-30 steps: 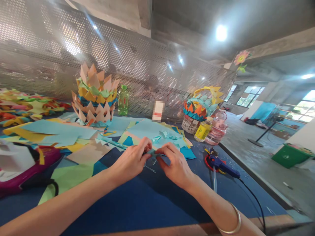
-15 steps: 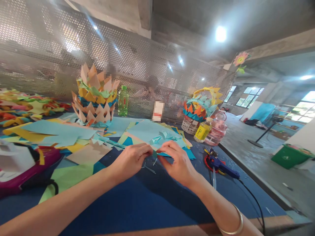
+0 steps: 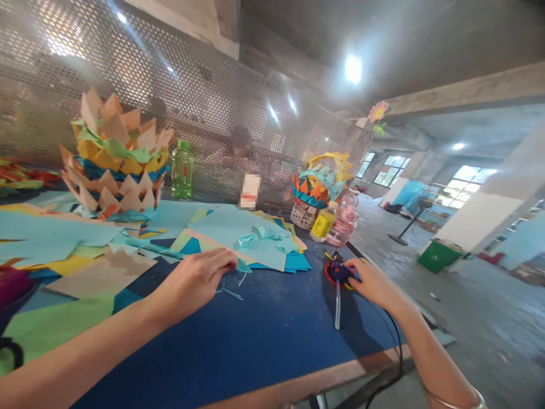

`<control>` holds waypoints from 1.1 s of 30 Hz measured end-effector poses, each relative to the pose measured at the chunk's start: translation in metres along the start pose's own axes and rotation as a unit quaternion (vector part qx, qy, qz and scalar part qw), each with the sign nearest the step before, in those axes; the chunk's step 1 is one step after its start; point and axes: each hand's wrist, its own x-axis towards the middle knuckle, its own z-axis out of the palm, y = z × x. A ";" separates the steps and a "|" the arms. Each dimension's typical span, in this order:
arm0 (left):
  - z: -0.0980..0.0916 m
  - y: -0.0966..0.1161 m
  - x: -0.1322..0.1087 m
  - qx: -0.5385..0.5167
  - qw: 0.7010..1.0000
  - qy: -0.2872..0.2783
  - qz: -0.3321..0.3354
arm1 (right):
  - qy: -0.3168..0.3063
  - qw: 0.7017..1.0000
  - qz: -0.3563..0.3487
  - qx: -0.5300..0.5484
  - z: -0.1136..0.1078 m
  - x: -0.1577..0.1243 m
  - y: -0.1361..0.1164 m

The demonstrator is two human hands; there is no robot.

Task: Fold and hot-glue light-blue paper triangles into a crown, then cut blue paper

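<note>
My left hand is closed in a pinch above the blue tabletop, holding a small folded piece of light blue paper whose tip sticks out past the fingers. At the right, my right hand has its fingers round the handle of a blue hot glue gun. That gun rests on a small red round holder, and a clear glue stick juts from it toward me. Beyond my left hand, several small folded light blue pieces lie on stacked paper sheets.
A tiered paper-petal basket and a green bottle stand at back left. A smaller handled basket, a yellow-labelled bottle and a pink bottle stand near the right edge. The gun's black cord hangs over the edge.
My right hand has let go of the paper piece and moved right onto the glue gun's handle. My left hand keeps the paper. The view has turned to the right.
</note>
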 end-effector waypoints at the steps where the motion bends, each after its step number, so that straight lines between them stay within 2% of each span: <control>1: 0.000 0.000 0.000 0.001 1.000 0.002 0.000 | -0.013 1.000 0.009 -0.006 0.004 -0.003 0.006; 6: 0.000 -0.002 0.000 0.001 1.000 0.009 -0.005 | -0.001 0.999 0.035 -0.003 0.016 -0.004 0.005; 10: 0.000 -0.003 0.000 0.002 1.000 0.003 -0.002 | -0.009 0.999 0.030 -0.006 0.014 -0.001 0.000; 16: -0.001 -0.004 -0.001 0.004 1.000 0.005 -0.005 | -0.023 0.999 0.031 -0.004 0.014 0.003 0.007; 20: -0.001 -0.003 -0.001 0.008 1.000 0.016 0.000 | 0.040 0.998 0.039 -0.042 0.016 0.004 -0.003; 23: -0.001 -0.003 -0.001 0.010 1.000 0.016 0.008 | 0.128 0.990 0.040 -0.047 0.011 0.006 -0.025; 25: -0.001 -0.005 -0.001 0.015 1.000 0.013 0.005 | 0.176 0.984 0.011 -0.033 0.005 0.007 -0.042; 28: -0.002 -0.006 -0.001 0.020 1.000 0.010 -0.004 | 0.198 0.979 -0.043 -0.029 -0.005 0.009 -0.059; 31: -0.002 -0.006 -0.001 0.017 1.000 0.005 -0.011 | 0.227 0.972 -0.052 -0.011 -0.010 0.013 -0.066; 33: -0.002 -0.006 -0.001 0.014 1.000 0.001 -0.015 | 0.267 0.961 -0.061 0.044 -0.010 0.019 -0.069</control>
